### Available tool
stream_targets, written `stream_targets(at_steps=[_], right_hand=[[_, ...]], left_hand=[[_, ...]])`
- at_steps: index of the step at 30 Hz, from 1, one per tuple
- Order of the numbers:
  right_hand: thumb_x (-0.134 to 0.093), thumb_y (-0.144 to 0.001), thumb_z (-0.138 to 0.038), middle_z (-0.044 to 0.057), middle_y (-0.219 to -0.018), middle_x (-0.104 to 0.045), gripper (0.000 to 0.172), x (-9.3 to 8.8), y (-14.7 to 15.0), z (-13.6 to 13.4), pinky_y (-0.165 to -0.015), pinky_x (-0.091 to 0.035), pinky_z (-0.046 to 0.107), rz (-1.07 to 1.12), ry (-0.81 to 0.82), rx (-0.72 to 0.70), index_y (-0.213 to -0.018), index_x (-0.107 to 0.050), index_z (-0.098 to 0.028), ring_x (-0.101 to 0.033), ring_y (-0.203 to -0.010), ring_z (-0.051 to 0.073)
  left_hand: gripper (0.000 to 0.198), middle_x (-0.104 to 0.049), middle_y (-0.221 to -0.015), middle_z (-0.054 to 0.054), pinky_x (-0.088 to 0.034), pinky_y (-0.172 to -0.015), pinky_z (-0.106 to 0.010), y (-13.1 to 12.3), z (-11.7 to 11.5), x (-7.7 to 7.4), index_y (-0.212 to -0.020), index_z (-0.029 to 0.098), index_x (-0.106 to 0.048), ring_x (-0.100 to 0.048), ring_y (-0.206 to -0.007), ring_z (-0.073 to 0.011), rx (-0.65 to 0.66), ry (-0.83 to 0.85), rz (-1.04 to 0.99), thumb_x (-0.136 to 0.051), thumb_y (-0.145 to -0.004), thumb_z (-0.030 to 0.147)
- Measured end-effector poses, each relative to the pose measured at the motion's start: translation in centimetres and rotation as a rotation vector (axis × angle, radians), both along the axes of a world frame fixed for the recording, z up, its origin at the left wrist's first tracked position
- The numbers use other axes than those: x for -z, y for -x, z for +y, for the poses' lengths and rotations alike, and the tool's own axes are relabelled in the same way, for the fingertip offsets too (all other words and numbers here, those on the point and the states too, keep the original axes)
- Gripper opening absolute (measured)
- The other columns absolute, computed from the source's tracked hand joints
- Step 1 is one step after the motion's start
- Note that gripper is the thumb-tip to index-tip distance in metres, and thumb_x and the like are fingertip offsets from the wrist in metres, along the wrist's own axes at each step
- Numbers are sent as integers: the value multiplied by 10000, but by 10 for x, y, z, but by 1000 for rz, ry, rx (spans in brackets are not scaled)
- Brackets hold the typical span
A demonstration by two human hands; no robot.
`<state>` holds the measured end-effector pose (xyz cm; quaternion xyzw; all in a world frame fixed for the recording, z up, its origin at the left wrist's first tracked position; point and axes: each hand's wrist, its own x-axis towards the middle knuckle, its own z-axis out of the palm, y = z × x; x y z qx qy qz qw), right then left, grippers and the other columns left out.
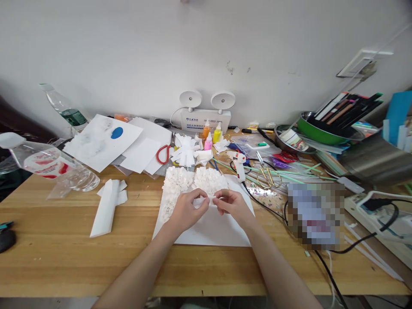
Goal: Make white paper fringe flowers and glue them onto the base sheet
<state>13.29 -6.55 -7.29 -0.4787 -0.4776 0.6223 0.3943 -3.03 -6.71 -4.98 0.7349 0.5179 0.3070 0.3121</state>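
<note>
My left hand (193, 207) and my right hand (231, 205) meet above a white sheet (212, 234) on the wooden table. Between their fingertips is a small strip of white paper (211, 200), pinched at both ends. Crumpled white paper tufts cover part of the sheet: one cluster (175, 182) runs down its left side, and another cluster (210, 179) lies just beyond my fingers. A white glue gun (238, 165) stands past my right hand, its black cord trailing right.
Scissors with gold handles (268, 176), red-handled pliers (163, 154) and small paint bottles (208, 141) lie behind. A folded paper piece (106, 208) and a water bottle (53, 165) are at left. Cables and a power strip (376, 227) occupy the right; a pixelated patch hides something there.
</note>
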Motion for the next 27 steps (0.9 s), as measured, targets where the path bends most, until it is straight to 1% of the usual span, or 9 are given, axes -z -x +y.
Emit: stream_targets(at_steps=[5, 11, 14, 19, 22, 27], right_hand=[[-671, -641, -351, -56, -500, -491, 216, 1, 1, 0, -427, -300, 200, 43, 35, 9, -696, -551, -180, -429, -424, 61], [-647, -668, -359, -38, -484, -490, 218, 6, 1, -1, -390, -224, 200, 83, -12, -13, -721, -549, -172, -408, -436, 73], [-632, -682, -361, -32, -502, -492, 207, 4, 3, -2, -413, -256, 209, 62, -44, -27, -730, -554, -175, -419, -469, 84], [-618, -686, -376, -29, -549, -492, 200, 0, 7, -4, -458, -326, 228, -5, -109, -17, -708, -566, -184, -444, -509, 97], [-606, -698, -380, -32, -556, -488, 198, 0, 9, -4, -479, -353, 232, -31, -137, 11, -726, -573, -187, -443, -511, 96], [-604, -708, -371, -13, -617, -513, 191, 3, 10, -5, -526, -386, 235, -53, -171, 20, -742, -579, -185, -469, -565, 106]], left_hand=[[152, -623, -668, 9, -397, -615, -220, 0, -1, 1, -710, 177, -586, -552, -621, -116, -4, -10, -17, -460, -761, 244], [139, -619, -667, 12, -395, -603, -225, 0, 0, 4, -715, 185, -590, -546, -618, -117, -30, -18, -7, -467, -753, 238], [144, -616, -665, 8, -388, -587, -228, -1, 0, 6, -726, 185, -593, -531, -603, -115, -21, -32, 4, -463, -760, 236], [139, -601, -741, -17, -401, -647, -237, -2, 1, 7, -736, 181, -580, -537, -712, -130, 0, -97, -24, -450, -775, 210], [147, -597, -758, -21, -405, -668, -246, -2, 2, 6, -752, 180, -577, -537, -739, -135, 14, -90, -39, -435, -783, 201], [147, -610, -766, -17, -401, -653, -242, -2, 2, 6, -760, 177, -585, -534, -715, -128, 14, -60, -46, -440, -776, 192]])
